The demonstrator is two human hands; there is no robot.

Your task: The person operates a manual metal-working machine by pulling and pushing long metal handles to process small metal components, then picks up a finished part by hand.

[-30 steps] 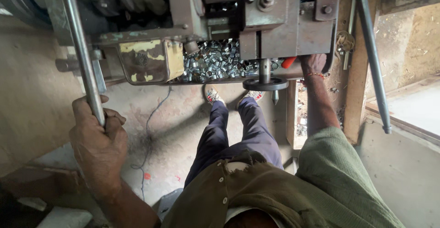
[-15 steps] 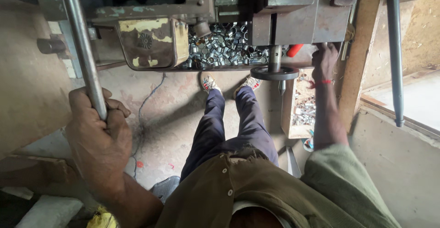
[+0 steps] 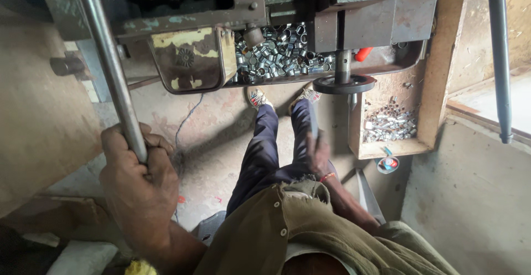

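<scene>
My left hand [image 3: 138,184] clamped round steel lever bar [image 3: 108,65], left of ring tray [image 3: 276,51]. My right hand [image 3: 318,156] pinching thin rod [image 3: 313,121] below tray. Keep lever pull steady, wrist straight.

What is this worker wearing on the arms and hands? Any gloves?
No gloves: both hands are bare. The left hand and its forearm are uncovered, with no sleeve showing. The right hand has an orange band at the wrist, and above it the arm runs into a loose olive-brown shirt with pale buttons.
</scene>
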